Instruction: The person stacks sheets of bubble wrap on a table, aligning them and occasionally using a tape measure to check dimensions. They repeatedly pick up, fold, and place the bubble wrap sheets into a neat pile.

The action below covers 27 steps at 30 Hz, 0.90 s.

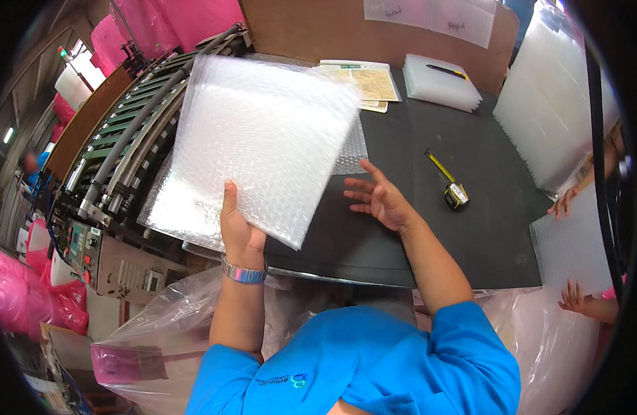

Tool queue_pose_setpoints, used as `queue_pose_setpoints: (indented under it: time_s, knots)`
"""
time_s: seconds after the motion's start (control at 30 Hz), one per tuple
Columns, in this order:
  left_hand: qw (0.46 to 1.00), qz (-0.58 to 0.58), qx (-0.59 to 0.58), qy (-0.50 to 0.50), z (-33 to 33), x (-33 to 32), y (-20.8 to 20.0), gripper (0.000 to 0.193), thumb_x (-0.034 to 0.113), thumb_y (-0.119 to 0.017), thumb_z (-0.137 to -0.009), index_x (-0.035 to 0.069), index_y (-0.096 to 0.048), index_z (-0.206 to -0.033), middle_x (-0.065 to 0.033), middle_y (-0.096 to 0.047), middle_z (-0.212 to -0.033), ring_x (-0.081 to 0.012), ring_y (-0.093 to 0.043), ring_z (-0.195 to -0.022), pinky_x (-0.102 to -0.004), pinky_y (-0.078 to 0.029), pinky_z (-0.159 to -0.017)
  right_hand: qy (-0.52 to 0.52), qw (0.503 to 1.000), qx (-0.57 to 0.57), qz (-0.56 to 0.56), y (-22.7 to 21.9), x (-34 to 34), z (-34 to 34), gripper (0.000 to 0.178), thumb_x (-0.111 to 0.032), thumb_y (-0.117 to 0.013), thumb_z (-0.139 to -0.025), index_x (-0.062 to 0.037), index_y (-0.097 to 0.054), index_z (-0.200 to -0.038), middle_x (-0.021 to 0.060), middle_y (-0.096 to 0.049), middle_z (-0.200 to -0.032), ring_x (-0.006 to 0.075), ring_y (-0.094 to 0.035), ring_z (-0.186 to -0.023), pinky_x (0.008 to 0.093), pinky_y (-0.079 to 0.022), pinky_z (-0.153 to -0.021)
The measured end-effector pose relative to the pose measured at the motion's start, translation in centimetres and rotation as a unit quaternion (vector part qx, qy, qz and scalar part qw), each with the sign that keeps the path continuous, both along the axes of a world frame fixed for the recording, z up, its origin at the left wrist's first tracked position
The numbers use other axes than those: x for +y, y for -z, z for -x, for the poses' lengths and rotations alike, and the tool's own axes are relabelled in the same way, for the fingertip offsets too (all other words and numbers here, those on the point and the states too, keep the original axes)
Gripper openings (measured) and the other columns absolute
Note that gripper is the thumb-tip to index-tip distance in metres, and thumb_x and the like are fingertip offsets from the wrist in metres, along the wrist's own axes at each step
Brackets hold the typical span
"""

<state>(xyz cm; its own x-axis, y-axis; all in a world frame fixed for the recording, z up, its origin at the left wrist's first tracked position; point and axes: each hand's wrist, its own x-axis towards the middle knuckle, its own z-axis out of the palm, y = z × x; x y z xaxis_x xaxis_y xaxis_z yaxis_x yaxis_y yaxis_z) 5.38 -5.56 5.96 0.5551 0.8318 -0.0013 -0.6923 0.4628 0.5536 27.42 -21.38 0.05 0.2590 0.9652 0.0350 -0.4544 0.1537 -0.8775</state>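
A stack of clear bubble wrap sheets (270, 138) is held up over the left side of the black table. My left hand (239, 232) grips its near edge, thumb lying on top and the other fingers hidden underneath. To the right of the stack, my right hand (380, 197) hangs with its fingers spread, apart from the wrap and holding nothing. Below and behind the held stack, another bubble wrap piece (353, 152) shows on the table, mostly covered.
A partly pulled-out tape measure (455, 196) lies on the black table (408, 145). Papers (374, 83) and a white stack (439, 83) bearing a pen (447, 72) sit behind. A roller conveyor (135, 124) borders the left. At right, another person's hands touch bubble wrap (573, 242) near a tall stack (547, 104).
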Motion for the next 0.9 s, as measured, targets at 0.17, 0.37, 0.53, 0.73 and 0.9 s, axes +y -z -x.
queue_pose_setpoints:
  time_s: [0.17, 0.37, 0.53, 0.73, 0.9]
  knots:
    - [0.997, 0.052, -0.026, 0.053, -0.5, 0.6, 0.4, 0.052, 0.036, -0.039, -0.092, -0.001, -0.031, -0.128, -0.0175, -0.041, -0.127, -0.0317, -0.043, -0.114, -0.0452, -0.037, -0.096, -0.034, 0.998, -0.039, 0.040, 0.3, 0.4, 0.3, 0.119, -0.061, -0.073, -0.051, -0.0156, -0.009, -0.140, 0.0148, -0.036, -0.128, 0.0243, -0.042, -0.112, 0.0385, -0.041, -0.088]
    - [0.998, 0.045, 0.001, 0.040, -1.4, 0.2, 0.6, 0.050, 0.035, -0.038, -0.093, 0.000, -0.031, -0.128, -0.0174, -0.041, -0.128, -0.0313, -0.042, -0.115, -0.0450, -0.036, -0.097, -0.026, 0.999, 0.042, -0.019, 0.1, 0.0, 0.6, 0.116, -0.061, -0.072, -0.054, -0.0147, -0.010, -0.140, 0.0166, -0.035, -0.129, 0.0279, -0.038, -0.117, 0.0438, -0.036, -0.091]
    - [0.986, -0.086, 0.142, -0.023, -2.7, -4.5, 3.5, 0.049, 0.033, -0.040, -0.093, 0.000, -0.031, -0.128, -0.0168, -0.042, -0.126, -0.0303, -0.045, -0.112, -0.0440, -0.037, -0.096, 0.040, 0.972, 0.205, -0.106, -1.9, 0.7, 5.2, 0.089, -0.037, -0.074, -0.067, -0.0103, -0.023, -0.134, 0.0134, -0.039, -0.127, 0.0257, -0.039, -0.117, 0.0438, -0.035, -0.093]
    - [0.958, -0.098, 0.054, 0.262, -1.9, -7.6, 3.3, 0.065, 0.049, -0.043, -0.088, 0.003, -0.027, -0.130, -0.0172, -0.043, -0.125, -0.0282, -0.046, -0.112, -0.0401, -0.040, -0.093, 0.285, 0.950, 0.094, -0.086, -4.4, -2.7, 1.4, 0.054, -0.013, -0.067, -0.072, 0.0011, -0.043, -0.118, 0.0133, -0.054, -0.106, 0.0254, -0.055, -0.098, 0.0392, -0.046, -0.084]
    - [0.669, -0.476, -0.269, 0.503, 2.3, -10.6, -2.9, 0.033, 0.036, -0.054, -0.086, 0.004, -0.056, -0.093, -0.0135, -0.053, -0.100, -0.0268, -0.052, -0.086, -0.0411, -0.039, -0.078, 0.353, 0.907, 0.101, -0.204, -9.7, -10.3, -8.1, 0.048, -0.018, -0.062, -0.077, 0.0043, -0.044, -0.115, 0.0180, -0.056, -0.104, 0.0299, -0.057, -0.092, 0.0409, -0.050, -0.080]
